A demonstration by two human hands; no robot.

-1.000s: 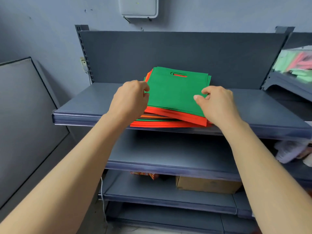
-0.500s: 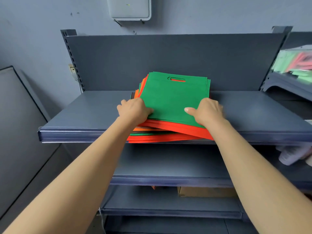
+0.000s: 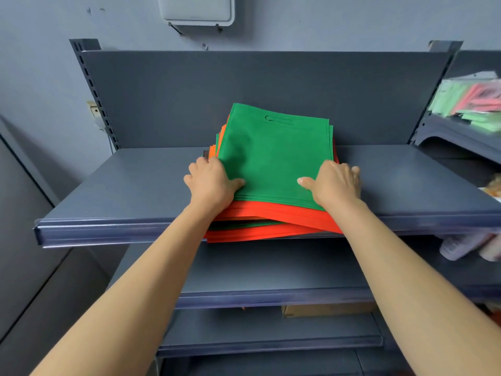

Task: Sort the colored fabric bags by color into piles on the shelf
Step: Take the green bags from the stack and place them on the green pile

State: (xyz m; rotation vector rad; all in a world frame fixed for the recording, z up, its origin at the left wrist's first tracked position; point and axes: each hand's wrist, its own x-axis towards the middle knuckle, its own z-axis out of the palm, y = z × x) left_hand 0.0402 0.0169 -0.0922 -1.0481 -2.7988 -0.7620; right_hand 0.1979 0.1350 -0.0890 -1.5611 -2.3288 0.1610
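1. A stack of flat fabric bags point(image 3: 271, 232) lies in the middle of the top shelf point(image 3: 122, 191), its front edge hanging over the shelf's front lip.
2. Green bags point(image 3: 273, 158) with a cut-out handle form the upper layer. Orange-red bags point(image 3: 273, 213) lie beneath them.
3. The left hand point(image 3: 210, 180) grips the green layer's left edge, thumb flat on top, fingers curled at the side.
4. The right hand point(image 3: 334, 183) grips the right edge, thumb on top, fingers wrapped over it.
5. Behind the top shelf stands a dark back panel point(image 3: 244, 88), with a white wall box point(image 3: 195, 9) higher up.
6. Below the top shelf, a cardboard box point(image 3: 325, 310) sits on a lower level.
7. Right of the top shelf, a neighbouring rack point(image 3: 455, 134) holds blurred pink and green packs.
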